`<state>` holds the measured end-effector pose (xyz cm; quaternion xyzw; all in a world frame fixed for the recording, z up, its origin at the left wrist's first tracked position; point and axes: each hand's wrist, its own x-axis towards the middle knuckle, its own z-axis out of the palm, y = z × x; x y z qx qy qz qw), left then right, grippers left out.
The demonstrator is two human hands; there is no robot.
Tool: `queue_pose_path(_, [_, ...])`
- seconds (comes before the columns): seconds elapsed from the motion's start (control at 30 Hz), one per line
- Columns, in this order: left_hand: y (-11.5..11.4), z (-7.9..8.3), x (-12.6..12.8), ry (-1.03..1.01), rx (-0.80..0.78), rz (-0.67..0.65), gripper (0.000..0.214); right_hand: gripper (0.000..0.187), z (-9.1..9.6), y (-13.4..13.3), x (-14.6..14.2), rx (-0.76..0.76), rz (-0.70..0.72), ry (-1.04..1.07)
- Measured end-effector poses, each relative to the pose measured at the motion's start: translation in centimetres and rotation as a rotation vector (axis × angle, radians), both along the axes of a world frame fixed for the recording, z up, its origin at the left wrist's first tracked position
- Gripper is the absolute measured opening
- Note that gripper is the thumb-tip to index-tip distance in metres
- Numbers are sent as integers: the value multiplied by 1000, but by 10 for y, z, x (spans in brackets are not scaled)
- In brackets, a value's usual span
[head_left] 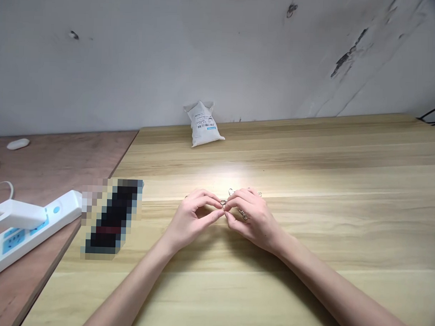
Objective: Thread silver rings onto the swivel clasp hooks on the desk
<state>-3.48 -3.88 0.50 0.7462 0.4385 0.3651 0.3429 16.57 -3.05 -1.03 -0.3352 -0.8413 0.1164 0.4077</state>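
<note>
Near the middle of the wooden table, my left hand (191,218) and my right hand (254,215) meet fingertip to fingertip. Both are closed in a pinch, thumb against index finger, on a small metal ring (223,202) whose loop shows between the fingertips. Its lower part is hidden by my fingers. Other small shiny metal pieces (243,214), looking like links or clasps, show under and between my right fingers. More metal (230,192) peeks out just behind that hand, mostly covered, so I cannot tell whether the pieces are joined.
A white printed pouch (205,127) stands at the back of the light wooden table (327,186), near the wall. Left of my left hand lies a blurred-out dark flat object (110,221). On the reddish board are a white power strip (60,212) and a white oval case (18,144).
</note>
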Motion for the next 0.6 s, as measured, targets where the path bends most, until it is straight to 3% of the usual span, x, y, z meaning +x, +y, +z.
queue_pose_path(0.1, [0, 1, -3, 52, 76, -43, 18, 9, 0, -1, -1, -32, 5, 28])
queue_pose_path(0.37, [0, -3, -8, 139, 243, -87, 11, 10, 4, -3, 0, -85, 58, 55])
queue_pose_path(0.6, [5, -1, -16, 335, 320, 94, 9, 12, -1, 3, 4, 95, -139, -285])
